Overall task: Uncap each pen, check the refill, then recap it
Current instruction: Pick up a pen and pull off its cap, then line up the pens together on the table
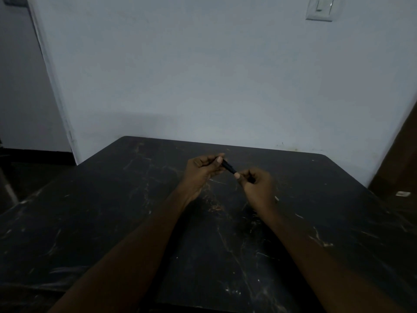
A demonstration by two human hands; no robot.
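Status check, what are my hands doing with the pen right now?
Left hand and right hand both gripping one black pen, held above the dark marble table. Cap state too dark to tell. Nothing in the way.

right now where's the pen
In the head view the black pen is held above the middle of the dark table, between the left hand and right hand.

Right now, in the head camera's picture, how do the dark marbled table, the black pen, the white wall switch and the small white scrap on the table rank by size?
1. Dark marbled table, by far.
2. White wall switch, partly cropped.
3. Black pen, mostly hidden by the left hand and right hand; unsure against the switch.
4. Small white scrap.
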